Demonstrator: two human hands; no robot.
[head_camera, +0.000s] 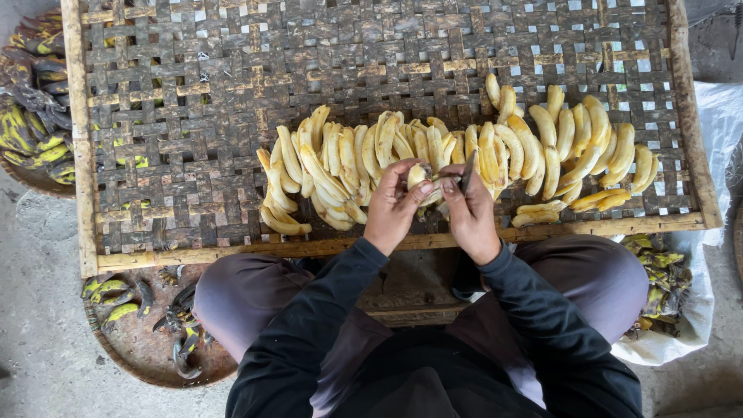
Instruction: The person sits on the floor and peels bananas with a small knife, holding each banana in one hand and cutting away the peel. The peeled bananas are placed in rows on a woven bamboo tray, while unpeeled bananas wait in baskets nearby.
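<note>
A: Starting at the left, a round basket (35, 116) holds blackened, yellow-streaked peels, and below it a shallow round tray (131, 340) carries a few more peels. Neither hand is near them.

B: Then the woven bamboo tray (193, 116) spreads across the person's knees, with a long row of peeled bananas (340, 166) lying on its near part.

A: The left hand (393, 207) hangs over the near edge of that tray, fingers closed around a peeled banana (418, 176), pinching it from the side and underneath.

B: That fruit looks light, soft and a little slick. It probably bruises or snaps if squeezed, so a loose cradle along its length seems wiser than a hard pinch at one end.

A: The right hand (470, 210) meets it from the other side, fingers curled on a dark, thin blade-like thing (467, 174); its exact kind cannot be told.

B: Farther right, more peeled bananas (576, 151) lie heaped, and under the tray's corner a white sack (700, 310) holds unpeeled yellow-green ones.
</note>
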